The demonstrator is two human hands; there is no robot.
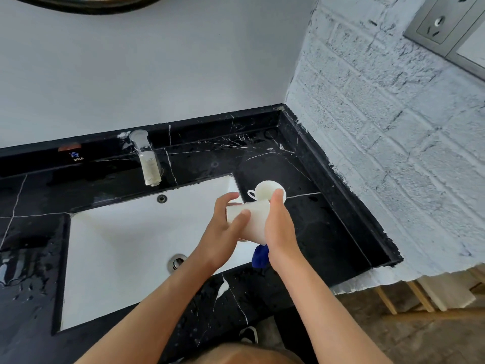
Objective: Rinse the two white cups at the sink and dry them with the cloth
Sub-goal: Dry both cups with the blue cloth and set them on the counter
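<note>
One white cup (256, 219) lies on its side in the air above the sink's right edge, held between both hands. My left hand (227, 227) grips its left end, thumb across the wall. My right hand (279, 227) wraps its right side, and a blue cloth (260, 256) hangs out below that palm. The second white cup (266, 191) stands upright on the black counter just behind the hands, handle pointing left. The white sink (118, 248) lies below and to the left.
A chrome tap (148, 161) stands behind the basin, no water running. The black marble counter (328, 219) is wet with droplets. A white brick wall (393, 153) bounds the right side, with a socket (441, 19) high up.
</note>
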